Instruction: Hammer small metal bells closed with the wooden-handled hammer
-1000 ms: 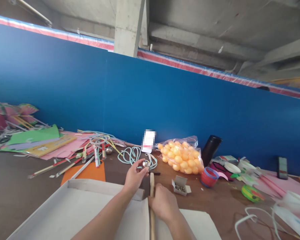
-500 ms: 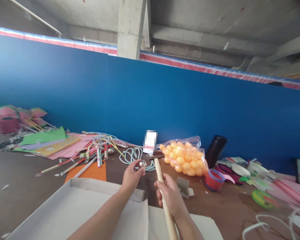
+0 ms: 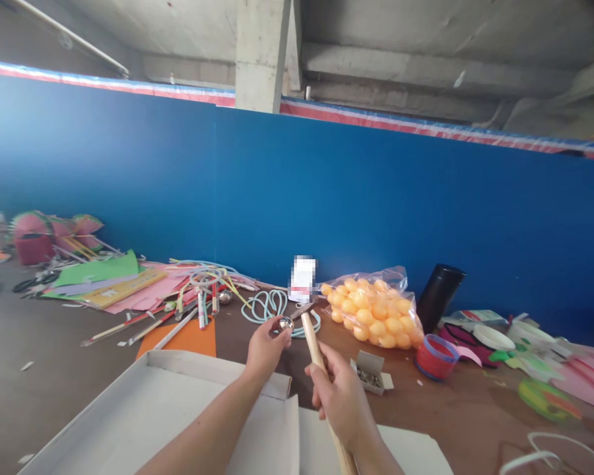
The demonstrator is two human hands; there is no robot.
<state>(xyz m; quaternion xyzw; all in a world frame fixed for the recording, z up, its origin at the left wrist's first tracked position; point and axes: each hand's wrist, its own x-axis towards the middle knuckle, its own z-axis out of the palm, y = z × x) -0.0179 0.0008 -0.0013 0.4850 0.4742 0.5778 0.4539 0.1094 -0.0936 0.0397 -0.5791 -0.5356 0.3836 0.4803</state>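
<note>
My left hand (image 3: 266,348) pinches a small shiny metal ball (image 3: 286,324) between its fingertips, held just above the brown table. My right hand (image 3: 340,394) is wrapped round the wooden handle of a small hammer (image 3: 313,343), whose dark head points up and back beside the ball. Both hands hover over the far edge of a flat white cardboard box (image 3: 148,409). A small open box of metal bits (image 3: 369,371) lies right of my right hand.
A bag of orange balls (image 3: 373,310), a black cup (image 3: 439,297), a red tape roll (image 3: 435,356), light blue cord (image 3: 267,307), coloured paper and sticks (image 3: 129,293) crowd the table's back. A blue wall (image 3: 327,198) stands behind.
My right hand has lifted the hammer from lying on the table and tilted its head up toward the ball. My left hand keeps the ball pinched in nearly the same spot.
</note>
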